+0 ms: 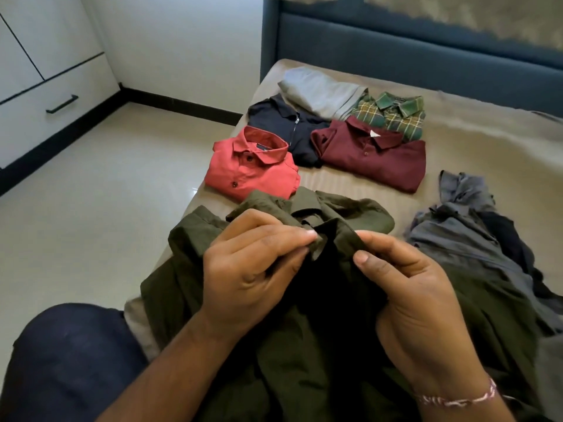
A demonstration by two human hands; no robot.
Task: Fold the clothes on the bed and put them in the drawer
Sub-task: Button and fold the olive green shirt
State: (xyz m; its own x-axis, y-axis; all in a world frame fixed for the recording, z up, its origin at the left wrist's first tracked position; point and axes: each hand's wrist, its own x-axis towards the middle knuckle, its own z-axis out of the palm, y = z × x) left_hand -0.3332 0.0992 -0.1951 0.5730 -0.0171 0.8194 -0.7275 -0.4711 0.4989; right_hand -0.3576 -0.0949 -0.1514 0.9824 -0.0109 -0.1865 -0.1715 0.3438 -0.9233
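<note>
Fingers of left hand (253, 269) and right hand (408, 287) pinching olive shirt (304, 345) collar at centre, drawer (45, 117) closed upper left, red shirt (249, 169) folded above, grey clothes (457, 239) crumpled right.

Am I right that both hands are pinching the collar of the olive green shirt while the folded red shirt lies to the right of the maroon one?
Not quite: the head view shows the red shirt left of the maroon shirt. The left hand and right hand do pinch the olive green shirt at its collar.
</note>
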